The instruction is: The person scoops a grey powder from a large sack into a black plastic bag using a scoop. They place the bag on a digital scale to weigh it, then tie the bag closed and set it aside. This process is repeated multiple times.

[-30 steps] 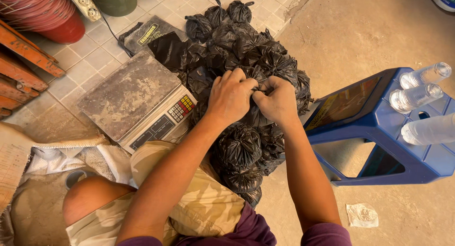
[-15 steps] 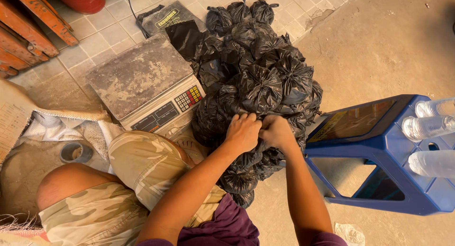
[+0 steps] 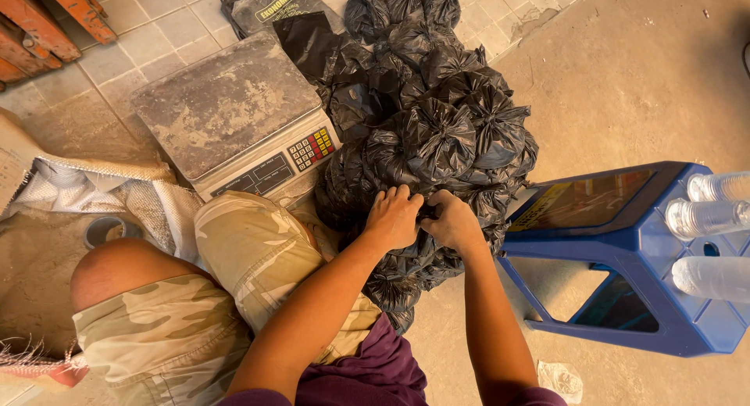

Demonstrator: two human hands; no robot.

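A heap of several small knotted black plastic bags [image 3: 437, 132] lies on the floor in front of me. My left hand [image 3: 394, 216] and my right hand [image 3: 453, 221] sit side by side at the near edge of the heap, fingers closed on the top of one black bag [image 3: 424, 213] between them. That bag is mostly hidden under my hands. My knees in camouflage shorts [image 3: 250, 257] are below left of the hands.
A dusty electronic weighing scale [image 3: 230, 117] with a keypad stands left of the heap. An open woven sack [image 3: 94, 218] of powder lies at far left. A blue plastic stool [image 3: 617, 250] with clear bottles [image 3: 707, 218] stands at right. Orange wooden planks [image 3: 47, 23] lie top left.
Both hands have moved from the middle of the heap toward me, down to its near edge, still close together on a bag. The view has tilted so more of the heap shows.
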